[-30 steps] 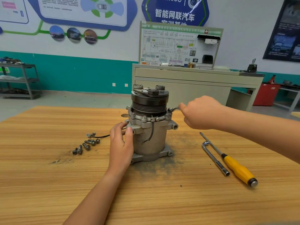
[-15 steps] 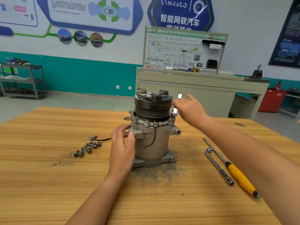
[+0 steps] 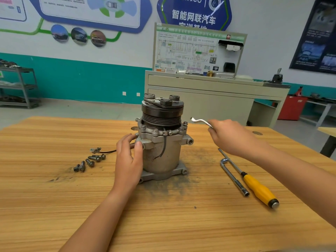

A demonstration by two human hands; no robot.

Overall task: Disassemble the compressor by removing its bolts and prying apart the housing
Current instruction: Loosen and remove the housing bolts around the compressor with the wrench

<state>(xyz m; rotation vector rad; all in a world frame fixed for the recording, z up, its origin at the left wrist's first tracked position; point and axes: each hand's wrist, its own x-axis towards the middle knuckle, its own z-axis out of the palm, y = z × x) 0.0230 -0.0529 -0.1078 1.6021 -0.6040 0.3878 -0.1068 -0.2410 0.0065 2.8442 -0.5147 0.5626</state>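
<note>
Blue wall sign (image 3: 194, 15) reading "智能网联汽车", cropped "&CO" above it, small print on training board (image 3: 198, 50) illegible

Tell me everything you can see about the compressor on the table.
The compressor stands upright on the wooden table, a dull grey cast-metal cylinder on a flanged base. On top sits a dark grooved pulley with a clutch plate carrying three round studs. Bolts ring the upper flange, and a black wire hangs down its front. The left hand grips its left side; the right hand, holding a small wrench, is clear of it.
</note>
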